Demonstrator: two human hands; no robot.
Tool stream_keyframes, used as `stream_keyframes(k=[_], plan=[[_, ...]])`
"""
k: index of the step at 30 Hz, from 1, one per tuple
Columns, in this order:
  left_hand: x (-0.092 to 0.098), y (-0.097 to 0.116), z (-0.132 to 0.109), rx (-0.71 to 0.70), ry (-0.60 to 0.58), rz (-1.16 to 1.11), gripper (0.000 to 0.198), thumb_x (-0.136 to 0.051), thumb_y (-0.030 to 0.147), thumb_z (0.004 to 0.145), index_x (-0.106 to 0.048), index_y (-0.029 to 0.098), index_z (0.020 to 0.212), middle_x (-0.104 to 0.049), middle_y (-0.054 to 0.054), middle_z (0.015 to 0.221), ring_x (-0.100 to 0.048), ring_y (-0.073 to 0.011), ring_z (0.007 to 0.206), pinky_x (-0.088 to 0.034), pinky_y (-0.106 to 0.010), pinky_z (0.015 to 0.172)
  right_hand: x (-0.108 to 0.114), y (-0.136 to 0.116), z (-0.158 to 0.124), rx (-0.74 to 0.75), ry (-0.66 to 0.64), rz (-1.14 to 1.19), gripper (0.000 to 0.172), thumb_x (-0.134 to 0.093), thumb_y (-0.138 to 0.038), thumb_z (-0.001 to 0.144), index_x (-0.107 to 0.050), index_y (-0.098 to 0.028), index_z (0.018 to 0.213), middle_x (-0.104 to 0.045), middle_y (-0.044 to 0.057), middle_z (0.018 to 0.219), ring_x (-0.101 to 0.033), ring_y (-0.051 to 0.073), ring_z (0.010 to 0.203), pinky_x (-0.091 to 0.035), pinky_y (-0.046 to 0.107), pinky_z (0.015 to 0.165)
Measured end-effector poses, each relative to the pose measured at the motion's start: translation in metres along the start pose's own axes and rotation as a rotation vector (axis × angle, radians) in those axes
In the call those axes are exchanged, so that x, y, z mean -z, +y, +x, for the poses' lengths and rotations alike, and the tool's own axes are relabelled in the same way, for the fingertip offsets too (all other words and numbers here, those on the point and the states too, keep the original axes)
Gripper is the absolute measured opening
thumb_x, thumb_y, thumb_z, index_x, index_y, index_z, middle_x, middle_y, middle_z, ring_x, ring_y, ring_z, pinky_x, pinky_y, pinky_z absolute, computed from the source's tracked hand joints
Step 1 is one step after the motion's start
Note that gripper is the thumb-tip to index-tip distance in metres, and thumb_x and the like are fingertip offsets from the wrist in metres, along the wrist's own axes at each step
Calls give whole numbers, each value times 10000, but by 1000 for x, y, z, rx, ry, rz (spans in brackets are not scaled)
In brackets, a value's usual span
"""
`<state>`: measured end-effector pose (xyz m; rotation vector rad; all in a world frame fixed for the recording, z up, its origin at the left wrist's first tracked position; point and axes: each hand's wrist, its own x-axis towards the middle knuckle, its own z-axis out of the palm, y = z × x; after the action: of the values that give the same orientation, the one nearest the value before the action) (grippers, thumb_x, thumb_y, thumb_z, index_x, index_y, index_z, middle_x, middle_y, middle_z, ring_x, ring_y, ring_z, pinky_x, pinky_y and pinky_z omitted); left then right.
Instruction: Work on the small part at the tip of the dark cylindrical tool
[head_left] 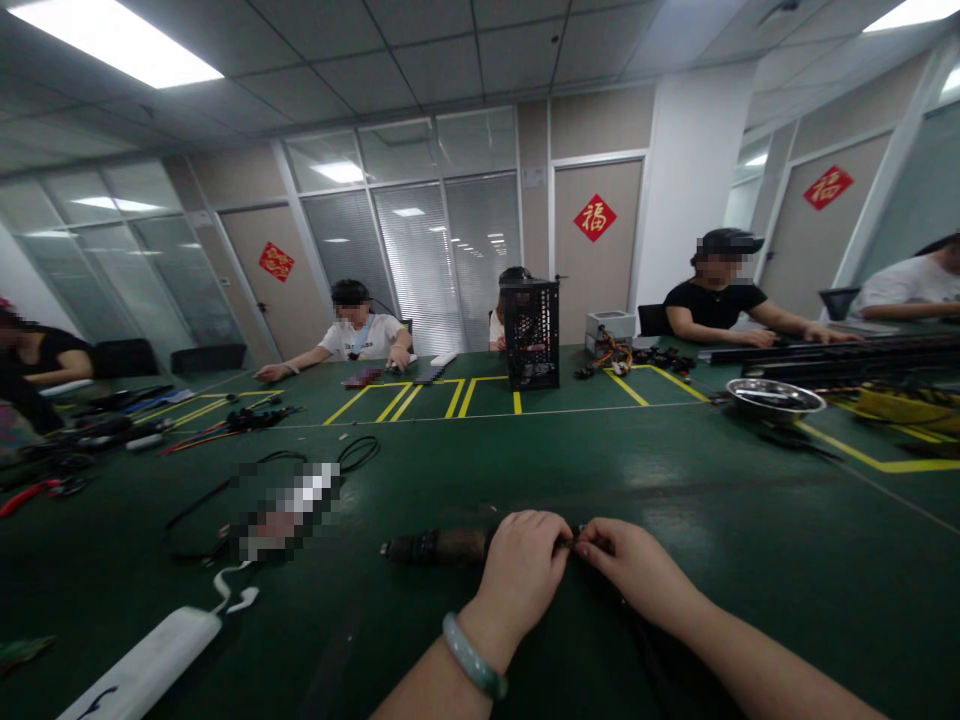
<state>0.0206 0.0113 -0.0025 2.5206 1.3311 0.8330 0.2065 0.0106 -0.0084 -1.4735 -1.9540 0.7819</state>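
Note:
A dark, cylindrical electric screwdriver (459, 546) lies on the green table with its narrow tip pointing left. My left hand (525, 560), a green bangle on its wrist, is closed over the rear end of the screwdriver. Close against it, my right hand (634, 568) pinches at the tail end, where what looks like a dark cable meets the tool. The fingertips of both hands almost touch, and they hide the exact joint. Below my right hand the dark cable runs toward the near edge, hard to make out against the table.
A white power strip (150, 665) lies at the near left, beside a blurred-out object with a black cord (360, 455). Farther off stand a black computer case (532, 335), a power supply (609, 330) and a metal bowl (776, 398). Several people sit around the table.

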Motion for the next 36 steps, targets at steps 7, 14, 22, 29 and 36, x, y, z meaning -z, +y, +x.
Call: stream_keyframes(k=[7,14,22,29,36], plan=[[0,0,0,2,1,12,133,-592,134,843,-603,236,927,-644,20,969,-567,-190,934,-400,-365,873,-1,1,0,-16,-8,33,167,-521,-291,878,-659,-224,811,-697,-4,758,-649,180,718,-443,249,632],[1,1,1,-18,-3,10,117,-592,138,853,-616,234,915,-652,14,1001,-568,-191,946,-398,-366,892,0,3,2,3,-14,29,163,-547,-289,862,-675,-218,792,-701,-16,780,-636,162,724,-417,226,622],[-1,-1,2,-41,3,19,102,-608,166,862,-634,240,925,-657,16,978,-563,-196,933,-396,-362,862,-5,7,3,8,12,-18,176,-550,-309,859,-680,-220,782,-701,-7,741,-642,171,696,-425,233,621],[0,1,3,-34,-6,33,88,-585,175,869,-636,238,903,-654,16,934,-559,-191,899,-396,-344,820,-4,7,4,35,-16,-10,166,-564,-327,855,-696,-232,822,-709,-6,786,-647,178,721,-443,242,654],[2,1,2,-19,-6,15,105,-582,166,861,-635,240,915,-655,18,937,-561,-189,900,-392,-346,818,-1,2,2,8,-12,-44,92,-611,-274,810,-683,-226,841,-702,1,770,-631,172,695,-420,232,595]])
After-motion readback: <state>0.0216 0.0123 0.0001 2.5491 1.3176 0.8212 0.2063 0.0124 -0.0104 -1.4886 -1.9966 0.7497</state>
